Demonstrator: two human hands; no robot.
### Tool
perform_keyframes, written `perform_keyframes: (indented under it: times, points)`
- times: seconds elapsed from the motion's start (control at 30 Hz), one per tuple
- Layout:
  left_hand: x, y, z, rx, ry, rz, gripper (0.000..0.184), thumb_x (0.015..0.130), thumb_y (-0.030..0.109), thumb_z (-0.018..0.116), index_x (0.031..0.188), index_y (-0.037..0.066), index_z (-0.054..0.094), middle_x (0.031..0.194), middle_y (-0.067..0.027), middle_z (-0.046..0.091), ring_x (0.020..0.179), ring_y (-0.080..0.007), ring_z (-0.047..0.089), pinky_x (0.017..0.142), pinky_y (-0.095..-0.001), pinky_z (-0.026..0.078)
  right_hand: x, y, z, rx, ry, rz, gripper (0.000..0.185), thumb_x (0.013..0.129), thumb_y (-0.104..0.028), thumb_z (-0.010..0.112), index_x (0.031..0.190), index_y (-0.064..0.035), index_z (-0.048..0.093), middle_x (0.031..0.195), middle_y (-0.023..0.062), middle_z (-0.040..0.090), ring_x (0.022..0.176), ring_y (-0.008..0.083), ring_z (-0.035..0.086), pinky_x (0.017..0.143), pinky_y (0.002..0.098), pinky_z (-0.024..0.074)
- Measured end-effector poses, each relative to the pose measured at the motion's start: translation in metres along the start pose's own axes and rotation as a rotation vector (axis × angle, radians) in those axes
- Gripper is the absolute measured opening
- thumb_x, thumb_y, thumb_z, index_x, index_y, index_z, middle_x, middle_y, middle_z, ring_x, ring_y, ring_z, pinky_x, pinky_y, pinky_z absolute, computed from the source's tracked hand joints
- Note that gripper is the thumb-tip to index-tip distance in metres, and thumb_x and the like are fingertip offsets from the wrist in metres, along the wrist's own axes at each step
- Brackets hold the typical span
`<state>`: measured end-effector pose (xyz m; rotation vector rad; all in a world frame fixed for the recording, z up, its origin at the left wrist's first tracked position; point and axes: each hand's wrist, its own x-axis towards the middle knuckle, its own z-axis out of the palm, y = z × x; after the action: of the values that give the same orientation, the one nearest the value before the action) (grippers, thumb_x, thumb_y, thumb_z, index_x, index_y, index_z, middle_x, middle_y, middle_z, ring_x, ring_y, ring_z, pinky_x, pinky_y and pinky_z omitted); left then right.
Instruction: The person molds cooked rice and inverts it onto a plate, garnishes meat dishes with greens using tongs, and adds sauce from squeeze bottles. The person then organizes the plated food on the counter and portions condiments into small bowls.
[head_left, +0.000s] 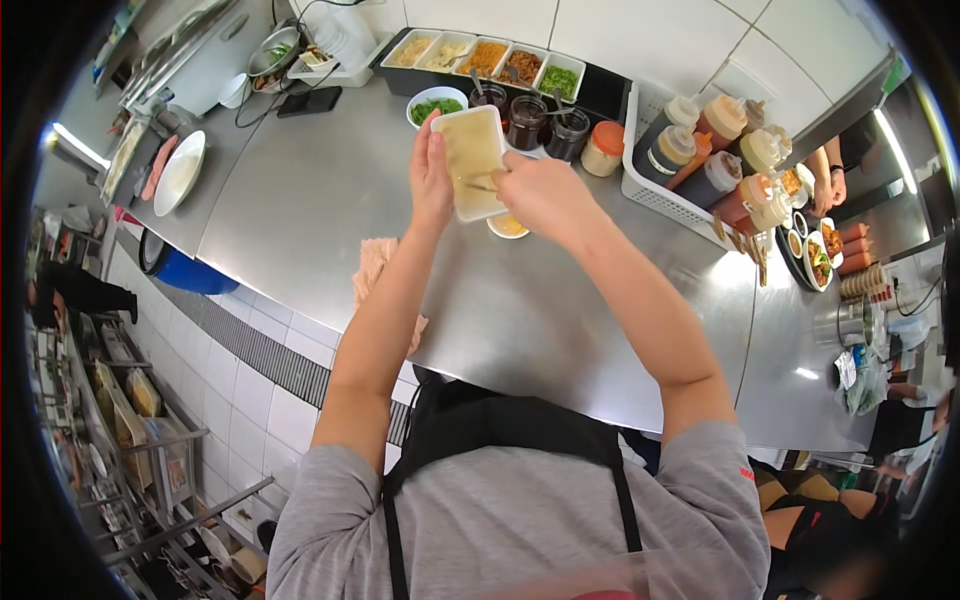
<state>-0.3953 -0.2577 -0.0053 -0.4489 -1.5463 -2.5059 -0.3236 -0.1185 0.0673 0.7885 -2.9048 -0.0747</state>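
My left hand (432, 182) grips a white rectangular tub (468, 150) by its left side, tilted above the steel counter. Pale yellowish stuff coats its inside. The fingers of my right hand (540, 195) close around a spoon-like utensil (480, 184), whose end reaches into the tub; its handle is mostly hidden by the hand. Just below the tub, a small white bowl (508, 228) with something yellow-orange in it stands on the counter, partly covered. A bowl of chopped greens (436, 104) sits behind the tub.
Several topping trays (487, 57) line the wall, with dark jars (527, 122) and an orange-lidded jar (603, 148) before them. A white basket (640, 165) of squeeze bottles stands right. A pink cloth (373, 265) hangs at the counter edge. Another person's hands (828, 190) are near plated food.
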Motion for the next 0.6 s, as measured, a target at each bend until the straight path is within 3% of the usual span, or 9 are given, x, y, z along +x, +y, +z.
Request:
perform_keyframes:
  times: [0.07, 0.17, 0.27, 0.4, 0.47, 0.5, 0.6]
  points:
    - [-0.002, 0.001, 0.005, -0.112, -0.013, -0.020, 0.038, 0.095, 0.023, 0.043, 0.127, 0.004, 0.040, 0.109, -0.0063, 0.054, 0.095, -0.0103, 0.051, 0.082, -0.0241, 0.042, -0.005, -0.003, -0.019, -0.047, 0.246, 0.139, 0.021, 0.077, -0.013, 0.056, 0.094, -0.0013, 0.055, 0.080, 0.0100, 0.052, 0.063, 0.0247, 0.061, 0.052, 0.0346, 0.0500]
    - [0.000, 0.001, 0.014, 0.045, 0.040, 0.006, 0.037, 0.094, 0.021, 0.045, 0.126, 0.002, 0.041, 0.105, -0.0063, 0.056, 0.090, -0.0091, 0.051, 0.078, -0.0222, 0.042, 0.000, -0.002, -0.017, -0.155, 0.362, 0.206, 0.023, 0.075, -0.011, 0.056, 0.095, 0.0011, 0.054, 0.080, 0.0098, 0.051, 0.060, 0.0239, 0.061, 0.051, 0.0332, 0.0502]
    - [0.002, -0.003, 0.022, 0.269, 0.052, 0.072, 0.036, 0.093, 0.021, 0.046, 0.125, 0.002, 0.043, 0.102, -0.0062, 0.057, 0.088, -0.0084, 0.050, 0.076, -0.0215, 0.041, -0.004, -0.006, 0.006, -0.113, 0.199, 0.252, 0.027, 0.074, -0.010, 0.055, 0.098, 0.0029, 0.053, 0.081, 0.0096, 0.051, 0.060, 0.0236, 0.061, 0.051, 0.0334, 0.0504]
    - [0.009, -0.004, 0.022, 0.184, 0.101, 0.069, 0.035, 0.093, 0.020, 0.046, 0.123, 0.002, 0.045, 0.102, -0.0063, 0.057, 0.088, -0.0087, 0.050, 0.076, -0.0219, 0.042, -0.008, -0.007, -0.012, -0.044, 0.159, 0.231, 0.027, 0.076, -0.012, 0.055, 0.099, 0.0015, 0.053, 0.081, 0.0100, 0.051, 0.060, 0.0241, 0.061, 0.051, 0.0342, 0.0505]
    - [0.004, 0.001, 0.023, 0.165, 0.087, 0.030, 0.035, 0.093, 0.020, 0.047, 0.123, 0.002, 0.045, 0.103, -0.0065, 0.056, 0.089, -0.0094, 0.050, 0.078, -0.0229, 0.041, -0.002, 0.000, -0.018, -0.035, 0.398, 0.251, 0.025, 0.078, -0.015, 0.056, 0.098, 0.0004, 0.054, 0.082, 0.0105, 0.052, 0.061, 0.0252, 0.061, 0.052, 0.0355, 0.0505]
    - [0.005, -0.001, 0.021, 0.166, 0.081, 0.030, 0.035, 0.093, 0.020, 0.047, 0.123, 0.002, 0.045, 0.103, -0.0065, 0.056, 0.089, -0.0094, 0.050, 0.078, -0.0229, 0.041, 0.001, 0.005, -0.012, -0.035, 0.400, 0.256, 0.025, 0.078, -0.015, 0.056, 0.098, 0.0004, 0.054, 0.082, 0.0105, 0.052, 0.061, 0.0252, 0.061, 0.052, 0.0355, 0.0505]
    - [0.011, -0.008, 0.011, 0.289, 0.013, 0.130, 0.036, 0.093, 0.019, 0.046, 0.124, 0.002, 0.043, 0.105, -0.0066, 0.055, 0.092, -0.0097, 0.050, 0.080, -0.0224, 0.041, 0.004, 0.012, 0.005, -0.005, 0.220, 0.271, 0.024, 0.079, -0.017, 0.057, 0.097, -0.0016, 0.054, 0.082, 0.0105, 0.052, 0.061, 0.0262, 0.061, 0.052, 0.0356, 0.0503]
